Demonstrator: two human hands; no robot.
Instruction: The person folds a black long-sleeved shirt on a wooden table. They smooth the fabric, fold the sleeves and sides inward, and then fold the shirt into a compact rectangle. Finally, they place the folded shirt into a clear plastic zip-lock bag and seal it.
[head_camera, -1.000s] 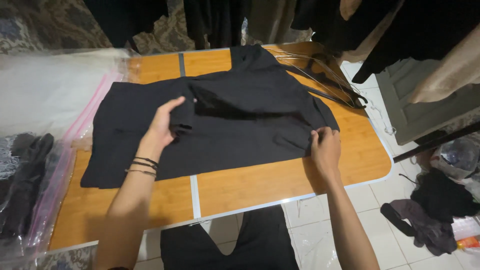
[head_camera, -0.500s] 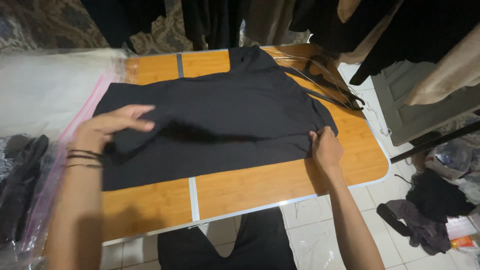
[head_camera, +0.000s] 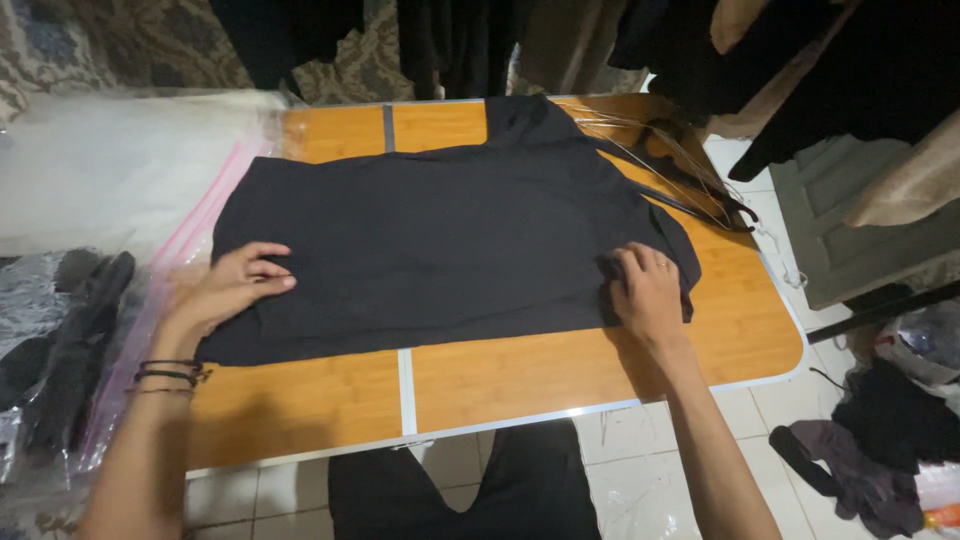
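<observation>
A black garment (head_camera: 450, 240) lies spread flat across a wooden folding table (head_camera: 520, 375). My left hand (head_camera: 228, 287) rests on the garment's left edge, fingers apart and pressing the cloth down. My right hand (head_camera: 648, 292) sits on the garment's right edge near the front, fingers curled over a fold of the fabric. Black bands circle my left wrist. A ring shows on my right hand.
Clear plastic bags (head_camera: 120, 170) with pink edges lie at the table's left, with dark clothes (head_camera: 60, 340) inside one. Wire hangers (head_camera: 690, 180) lie at the back right corner. Dark garments hang behind. Clothes (head_camera: 880, 440) are heaped on the tiled floor at right.
My left hand moved from the garment's middle to its left edge, drawing the cloth out flat. My right hand stayed at the right edge.
</observation>
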